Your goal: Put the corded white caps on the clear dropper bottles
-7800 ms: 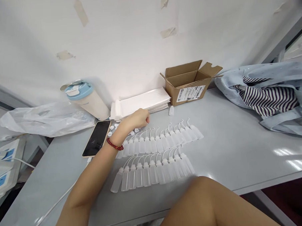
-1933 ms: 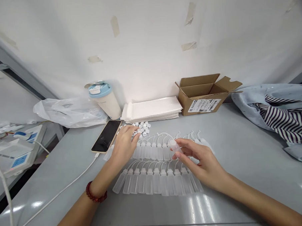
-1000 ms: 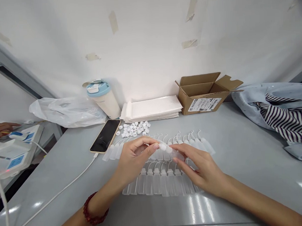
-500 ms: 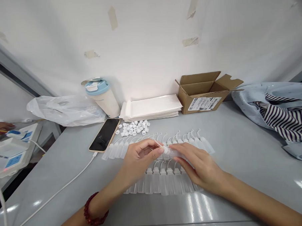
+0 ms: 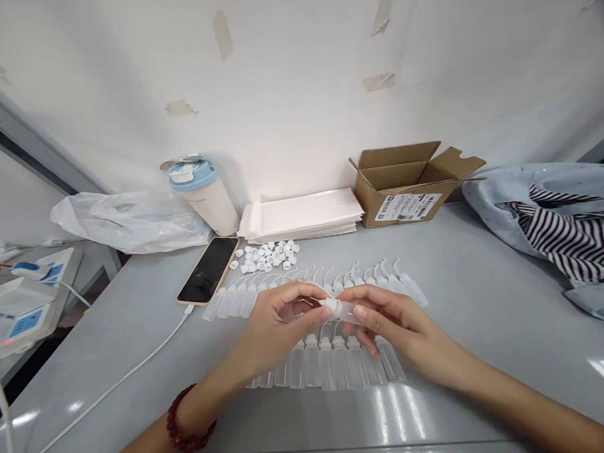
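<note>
A small translucent squeeze bottle lies nearly sideways between my hands, above the table. Its white cap end is pinched by the thumb and fingers of my left hand. Around the clear body close the thumb and fingers of my right hand. Below them is a front row of similar bottles with thin white strap tails at their necks. A back row of bottles lies behind, partly covered by my hands. Beyond that row is a pile of loose white caps.
A phone on a white cable lies left of the caps. Behind stand a cup, a stack of white envelopes and an open cardboard box. A plastic bag is at left, folded cloth at right.
The bottle has turned slightly and my right thumb now lies on top of its body, with the fingers curled beneath. At the far left, another person's hand has left the view.
</note>
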`<action>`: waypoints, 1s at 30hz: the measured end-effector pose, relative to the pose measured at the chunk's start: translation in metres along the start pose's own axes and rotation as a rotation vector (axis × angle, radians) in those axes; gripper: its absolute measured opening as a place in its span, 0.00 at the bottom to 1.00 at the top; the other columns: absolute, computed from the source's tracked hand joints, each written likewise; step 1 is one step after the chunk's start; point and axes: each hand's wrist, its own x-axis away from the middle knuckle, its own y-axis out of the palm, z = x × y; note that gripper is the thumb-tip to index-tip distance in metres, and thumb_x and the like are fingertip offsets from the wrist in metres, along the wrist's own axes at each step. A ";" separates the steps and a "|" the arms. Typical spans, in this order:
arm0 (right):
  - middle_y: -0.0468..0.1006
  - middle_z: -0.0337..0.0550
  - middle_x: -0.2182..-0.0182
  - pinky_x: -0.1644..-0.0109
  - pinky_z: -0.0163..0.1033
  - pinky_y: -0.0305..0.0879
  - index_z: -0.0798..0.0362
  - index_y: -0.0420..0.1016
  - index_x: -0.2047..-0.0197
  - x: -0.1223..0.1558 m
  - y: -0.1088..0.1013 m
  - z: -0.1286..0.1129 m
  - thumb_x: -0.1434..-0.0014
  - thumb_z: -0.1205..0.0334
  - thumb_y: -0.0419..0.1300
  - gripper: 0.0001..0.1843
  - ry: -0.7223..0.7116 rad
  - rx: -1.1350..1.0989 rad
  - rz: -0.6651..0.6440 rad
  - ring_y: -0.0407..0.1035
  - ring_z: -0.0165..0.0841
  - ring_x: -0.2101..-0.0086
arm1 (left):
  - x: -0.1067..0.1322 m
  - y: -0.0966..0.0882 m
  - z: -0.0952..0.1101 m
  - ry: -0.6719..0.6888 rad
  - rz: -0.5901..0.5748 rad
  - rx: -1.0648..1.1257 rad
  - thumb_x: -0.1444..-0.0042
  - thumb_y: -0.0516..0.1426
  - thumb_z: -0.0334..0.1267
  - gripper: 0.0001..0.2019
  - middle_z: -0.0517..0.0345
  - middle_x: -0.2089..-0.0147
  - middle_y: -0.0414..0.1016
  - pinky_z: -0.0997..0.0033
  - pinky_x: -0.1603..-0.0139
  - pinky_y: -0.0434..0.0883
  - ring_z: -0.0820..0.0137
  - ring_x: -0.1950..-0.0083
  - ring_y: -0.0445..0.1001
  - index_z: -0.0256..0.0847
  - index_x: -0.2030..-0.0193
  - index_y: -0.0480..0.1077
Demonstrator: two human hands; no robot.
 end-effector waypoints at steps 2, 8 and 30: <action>0.72 0.37 0.72 0.72 0.35 0.63 0.53 0.68 0.53 -0.001 0.000 -0.002 0.34 0.52 0.49 0.15 0.057 -0.064 -0.025 0.60 0.23 0.81 | 0.000 0.000 0.003 -0.040 -0.007 -0.019 0.47 0.62 0.36 0.04 0.57 0.67 0.76 0.78 0.71 0.70 0.73 0.68 0.72 0.40 0.64 0.75; 0.74 0.40 0.72 0.74 0.34 0.63 0.54 0.65 0.50 0.002 0.000 0.012 0.34 0.60 0.49 0.11 -0.224 0.454 0.100 0.65 0.28 0.77 | -0.002 0.000 0.008 -0.217 -0.045 -0.043 0.45 0.61 0.42 0.09 0.62 0.74 0.72 0.79 0.72 0.68 0.77 0.74 0.69 0.37 0.68 0.74; 0.70 0.35 0.77 0.77 0.30 0.57 0.53 0.70 0.56 0.000 -0.002 0.013 0.36 0.60 0.54 0.08 -0.216 0.417 0.147 0.61 0.25 0.79 | -0.002 0.002 0.004 -0.298 -0.136 0.097 0.44 0.60 0.43 0.10 0.58 0.74 0.77 0.74 0.67 0.74 0.72 0.72 0.76 0.37 0.66 0.75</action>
